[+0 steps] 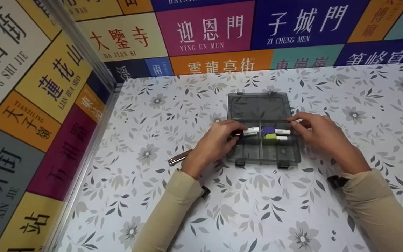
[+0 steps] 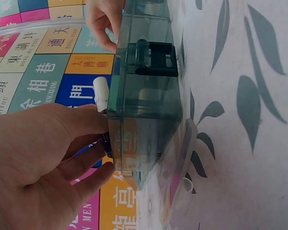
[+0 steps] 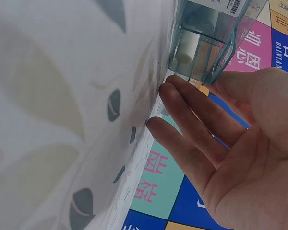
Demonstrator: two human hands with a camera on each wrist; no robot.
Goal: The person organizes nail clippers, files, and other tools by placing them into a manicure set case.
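Observation:
A see-through grey plastic organizer box (image 1: 280,152) lies on the table with its lid (image 1: 257,106) folded back flat. My left hand (image 1: 219,140) pinches a white marker (image 2: 101,93) with a dark cap over the box's left half. The thumb and bent fingers sit right at the box wall in the left wrist view. A purple-capped marker (image 1: 268,130) and a yellow-green-capped marker (image 1: 270,136) lie in the right half. My right hand (image 1: 322,134) grips the box's right edge near the hinge between thumb and forefinger, its other fingers spread loosely below.
A shiny metal and dark brown bar (image 1: 179,158) lies left of the box, partly hidden by the left forearm. Flower-patterned paper covers the table (image 1: 257,210). Panels with place names (image 1: 208,29) rise along the back and left sides.

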